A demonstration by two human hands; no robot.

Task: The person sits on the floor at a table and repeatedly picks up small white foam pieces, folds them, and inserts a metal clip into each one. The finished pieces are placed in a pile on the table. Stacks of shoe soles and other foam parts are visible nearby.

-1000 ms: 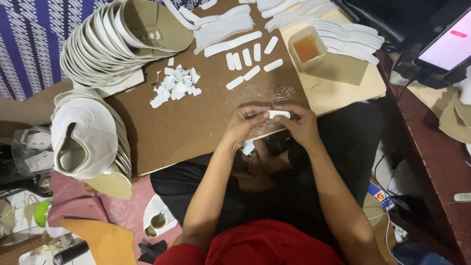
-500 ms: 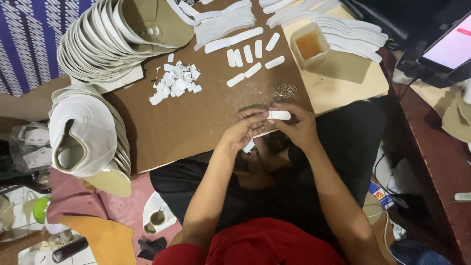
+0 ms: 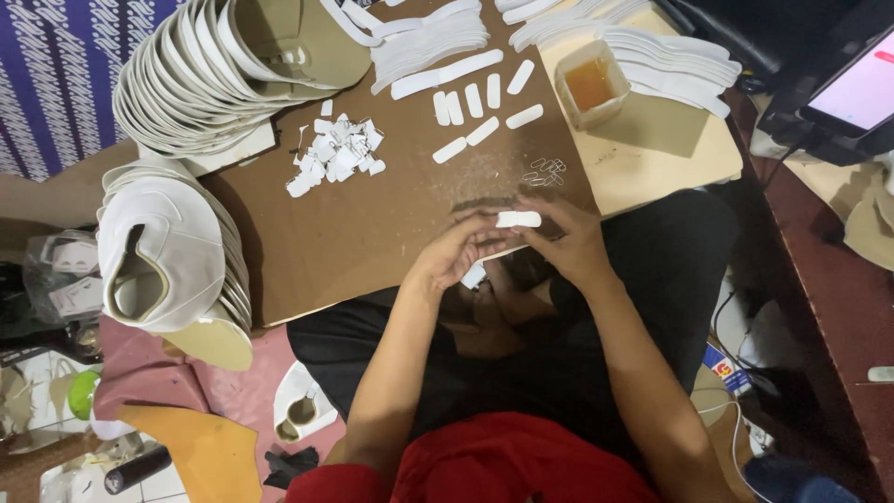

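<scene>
Head view. Both hands meet at the near edge of the brown board (image 3: 372, 233), over my lap. The left hand (image 3: 456, 256) and right hand (image 3: 563, 244) are each curled, fingers pinched on one small white strip (image 3: 518, 219). The strip lies level between the fingertips, long axis left to right, held just above the board, not resting on it. I cannot tell whether the thumbs press its underside; they are hidden.

A second small white piece (image 3: 473, 276) shows just below the left hand, near the board's edge.

Surroundings: a row of like white strips (image 3: 480, 116) lies loose farther out on the board, a heap of small white scraps (image 3: 337, 154) to their left. A clear cup of amber liquid (image 3: 589, 86) stands far right on a pale sheet (image 3: 652, 158). Stacks of white shoe uppers (image 3: 200, 84) fill the far left; another stack (image 3: 158, 247) sits left, nearer. A few wire clips (image 3: 548, 170) lie just beyond the right hand.

Judgement on handling: the strip looks thin and limp, so a grip at both ends keeps it flat. Light, even pressure from each side should avoid creasing it. Keeping the work low over the board means a dropped strip lands there and not in my lap. The cup is well apart, so spill risk looks low as long as the right elbow stays in.
</scene>
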